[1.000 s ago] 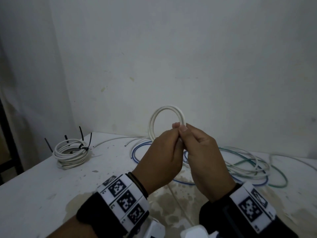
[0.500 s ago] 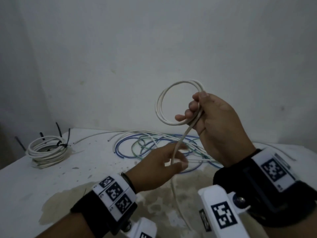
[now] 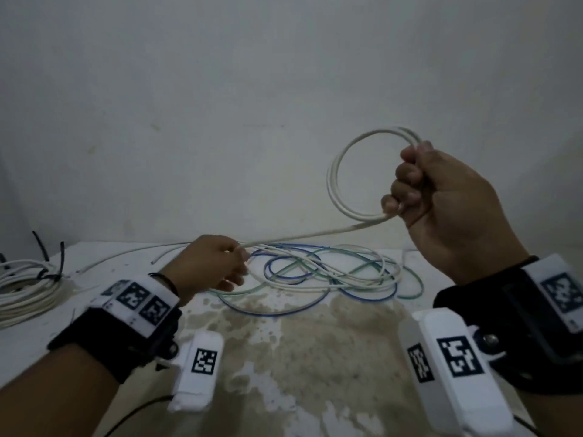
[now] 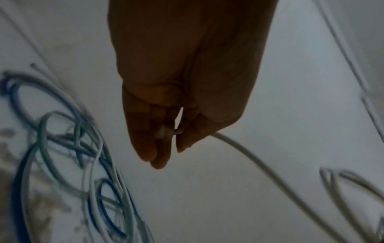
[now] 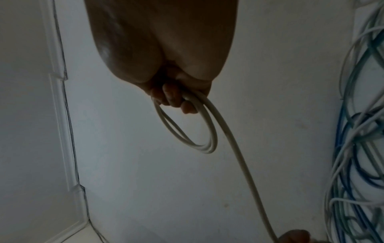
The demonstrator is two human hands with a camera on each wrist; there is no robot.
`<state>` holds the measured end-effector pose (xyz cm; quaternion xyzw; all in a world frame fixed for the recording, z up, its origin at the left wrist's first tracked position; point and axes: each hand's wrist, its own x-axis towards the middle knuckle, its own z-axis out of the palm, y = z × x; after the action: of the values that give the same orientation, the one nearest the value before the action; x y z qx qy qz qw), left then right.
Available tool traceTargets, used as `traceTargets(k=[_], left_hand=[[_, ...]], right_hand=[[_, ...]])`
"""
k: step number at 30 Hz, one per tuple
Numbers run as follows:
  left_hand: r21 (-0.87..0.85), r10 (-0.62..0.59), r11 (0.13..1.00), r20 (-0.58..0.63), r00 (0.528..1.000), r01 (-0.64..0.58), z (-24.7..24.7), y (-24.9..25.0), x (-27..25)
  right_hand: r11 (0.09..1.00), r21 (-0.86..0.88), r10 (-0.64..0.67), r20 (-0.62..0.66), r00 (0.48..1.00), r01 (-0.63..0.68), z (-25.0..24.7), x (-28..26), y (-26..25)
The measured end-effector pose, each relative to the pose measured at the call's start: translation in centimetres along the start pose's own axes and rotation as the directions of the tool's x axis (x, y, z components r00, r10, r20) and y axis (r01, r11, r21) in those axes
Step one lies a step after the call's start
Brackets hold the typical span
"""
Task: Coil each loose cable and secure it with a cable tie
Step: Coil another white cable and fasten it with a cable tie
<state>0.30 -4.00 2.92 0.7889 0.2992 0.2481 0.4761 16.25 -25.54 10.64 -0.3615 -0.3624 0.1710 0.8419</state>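
Note:
My right hand (image 3: 410,187) is raised at the right and grips a small coil of white cable (image 3: 339,197), two or three loops wide; the right wrist view shows the coil (image 5: 199,141) hanging from my curled fingers. From the coil a straight run of the same cable (image 3: 309,236) slopes down left to my left hand (image 3: 235,260), which pinches it just above the table. The left wrist view shows the cable (image 4: 245,152) leaving between thumb and fingers. Behind the left hand lies a loose tangle of white, blue and green cables (image 3: 331,269).
A finished white coil with black cable ties (image 3: 28,285) lies at the left edge of the white table (image 3: 63,326). A brown stained patch (image 3: 315,348) covers the table's middle. A plain wall stands close behind.
My hands have drawn apart: the right carried the coil up and to the right, the left slid down and left along the cable, pulling a longer run taut between them.

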Motion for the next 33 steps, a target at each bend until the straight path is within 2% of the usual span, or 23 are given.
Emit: traceTargets(k=[1, 2, 4, 5, 7, 9, 13, 15, 18, 22, 25, 29, 31, 33], left_hand=[[-0.214, -0.06, 0.975, 0.025, 0.998, 0.064, 0.0, 0.1, -0.1], [-0.411, -0.095, 0.906, 0.039, 0.995, 0.103, 0.1, 0.3, -0.1], [-0.712, -0.108, 0.698, 0.003, 0.994, 0.078, 0.0, 0.7, 0.1], [-0.79, -0.113, 0.612, -0.039, 0.993, 0.038, -0.1, 0.8, 0.2], [-0.86, -0.139, 0.509, -0.117, 0.983, -0.031, -0.1, 1.2, 0.4], [-0.893, -0.159, 0.446, -0.151, 0.976, -0.065, -0.2, 1.5, 0.7], [-0.918, -0.095, 0.374, -0.176, 0.98, -0.129, -0.4, 2.6, 0.7], [-0.893, -0.023, 0.411, -0.212, 0.977, -0.184, 0.1, 3.6, 0.3], [-0.776, 0.122, 0.559, -0.273, 0.954, -0.293, 1.1, 5.0, -0.6], [-0.596, 0.275, 0.722, -0.22, 0.936, -0.352, 1.8, 6.1, -1.8], [-0.395, 0.357, 0.829, -0.17, 0.919, -0.395, 2.3, 6.6, -2.3], [-0.281, 0.361, 0.887, -0.07, 0.93, -0.366, 3.2, 6.9, -2.6], [-0.154, 0.42, 0.893, -0.052, 0.906, -0.423, 3.2, 6.8, -2.7], [-0.027, 0.487, 0.872, -0.059, 0.871, -0.489, 3.0, 6.6, -2.6]], right_hand=[[1.0, -0.016, 0.002, 0.001, 1.0, -0.002, -0.2, -0.1, 0.2], [1.0, -0.03, 0.003, 0.002, 1.0, -0.003, -0.3, -0.2, 0.4], [0.999, -0.043, 0.011, -0.006, 1.0, -0.011, -0.6, -0.4, 0.8], [0.999, -0.046, 0.015, -0.013, 1.0, -0.016, -0.8, -0.5, 1.1], [0.997, -0.075, 0.021, -0.027, 0.999, -0.023, -1.0, -0.9, 1.9], [0.992, -0.124, 0.032, -0.036, 0.999, -0.036, -1.3, -1.3, 2.8], [0.97, -0.236, 0.062, -0.024, 0.998, -0.066, -1.7, -2.2, 4.8], [0.944, -0.322, 0.083, 0.017, 0.996, -0.073, -1.6, -2.6, 5.5], [0.9, -0.427, 0.145, 0.099, 0.984, -0.09, -1.1, -3.1, 6.1], [0.828, -0.553, 0.251, 0.22, 0.943, -0.091, -0.8, -3.6, 6.5], [0.751, -0.66, 0.301, 0.315, 0.9, -0.02, -0.7, -3.9, 6.6], [0.617, -0.779, 0.274, 0.349, 0.896, 0.115, -0.4, -3.9, 6.9], [0.633, -0.769, 0.247, 0.317, 0.915, 0.096, -0.5, -3.7, 6.9], [0.725, -0.688, 0.22, 0.26, 0.94, 0.021, -0.8, -3.4, 6.7]])
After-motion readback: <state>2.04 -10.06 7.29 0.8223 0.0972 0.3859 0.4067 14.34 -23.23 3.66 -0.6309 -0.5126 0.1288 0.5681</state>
